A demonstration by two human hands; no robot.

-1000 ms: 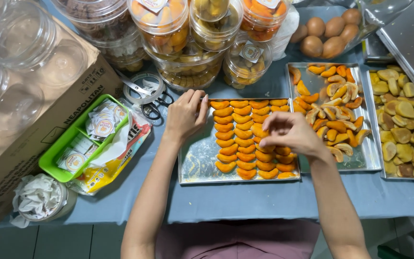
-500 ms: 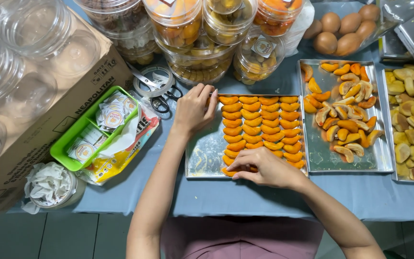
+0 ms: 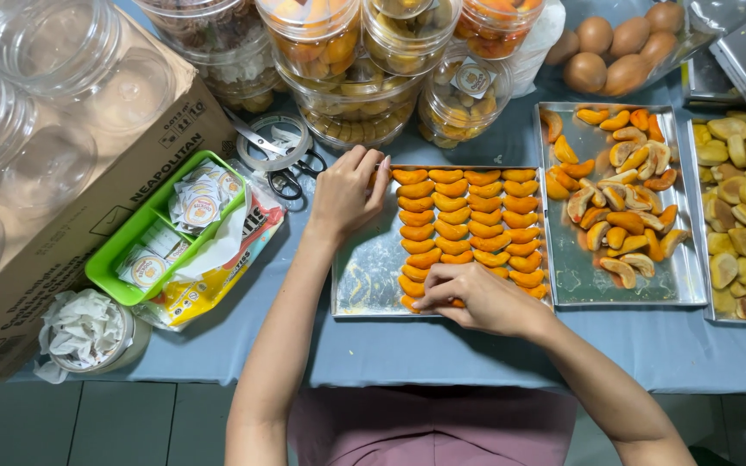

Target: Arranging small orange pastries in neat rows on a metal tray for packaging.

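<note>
**Hands at the tray of orange pieces**

While the left hand (image 3: 349, 194) rests on the far left corner of the metal tray (image 3: 364, 267), fingers loosely curled and holding nothing, the right hand (image 3: 475, 298) lies at the near edge, fingertips drawn together on an orange piece (image 3: 411, 303) at the foot of the leftmost row. Orange pieces (image 3: 468, 226) fill the tray in neat columns (its left strip bare). Just right, a second tray (image 3: 580, 285) holds loose mixed pieces. Scissors (image 3: 280, 164) lie behind the left hand; a green basket (image 3: 123, 259) of small packets sits well to the left.
</note>
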